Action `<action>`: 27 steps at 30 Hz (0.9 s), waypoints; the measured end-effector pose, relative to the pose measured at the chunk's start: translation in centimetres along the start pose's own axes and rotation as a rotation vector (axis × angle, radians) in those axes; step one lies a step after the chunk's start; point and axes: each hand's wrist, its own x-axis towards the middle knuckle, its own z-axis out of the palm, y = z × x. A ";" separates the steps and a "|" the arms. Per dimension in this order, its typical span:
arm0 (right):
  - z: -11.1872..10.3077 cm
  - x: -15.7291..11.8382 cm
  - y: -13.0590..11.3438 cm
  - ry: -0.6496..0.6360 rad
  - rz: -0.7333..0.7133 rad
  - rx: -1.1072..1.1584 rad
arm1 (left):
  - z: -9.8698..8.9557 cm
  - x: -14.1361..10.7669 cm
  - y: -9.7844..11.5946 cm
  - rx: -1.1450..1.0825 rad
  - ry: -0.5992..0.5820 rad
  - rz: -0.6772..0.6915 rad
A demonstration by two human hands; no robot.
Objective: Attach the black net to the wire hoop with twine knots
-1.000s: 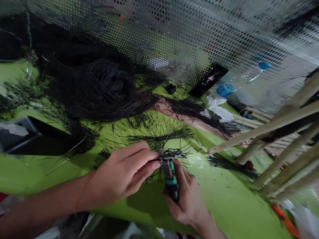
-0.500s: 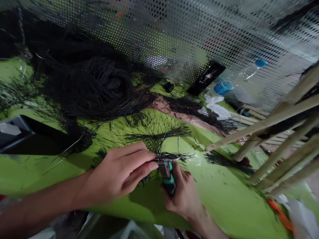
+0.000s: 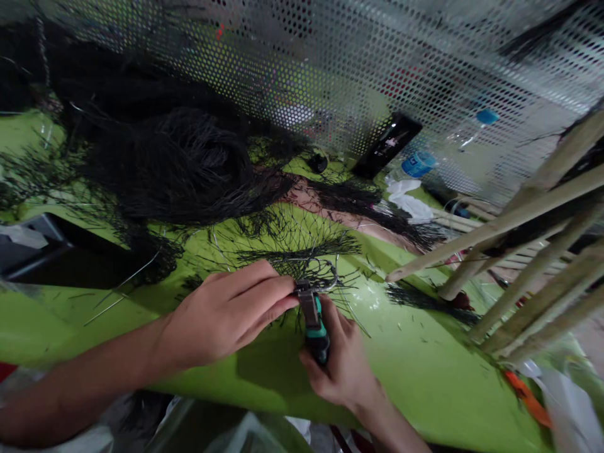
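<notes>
From the head camera, the table (image 3: 425, 384) is shiny and bright green, with tiny black bits sprinkled on it. In the middle lies some black net (image 3: 302, 245). A bent wire (image 3: 336, 275) loops at its near edge. The left hand (image 3: 236, 314), between seven and eight o'clock, has its fingers and thumb pinched on the wire, just beside the tip of the pliers (image 3: 317, 336). The right hand (image 3: 346, 362), at five o'clock, has its fingers wrapped around the green and black handle of the pliers.

A big, messy heap of black string (image 3: 189, 167) sits at ten o'clock. A black box (image 3: 85, 261) is at nine. A gray metal sheet (image 3: 349, 56) full of little holes stands along the back, from eleven to two. Near it, at two, are a water bottle (image 3: 419, 163) and a crumpled white tissue (image 3: 409, 200). Wooden poles (image 3: 509, 226) lean at three, and something orange (image 3: 528, 399) lies at four.
</notes>
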 end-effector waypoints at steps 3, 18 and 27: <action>0.0 -0.2 -0.1 0.000 0.027 0.005 | 0.2 -0.4 0.2 0.054 0.030 0.041; 0.5 0.7 -0.1 -0.014 0.136 0.112 | 0.4 0.4 0.1 -0.066 0.054 -0.127; -3.2 1.5 0.6 -0.244 0.135 0.267 | -0.2 1.5 -0.4 -0.353 0.050 -0.474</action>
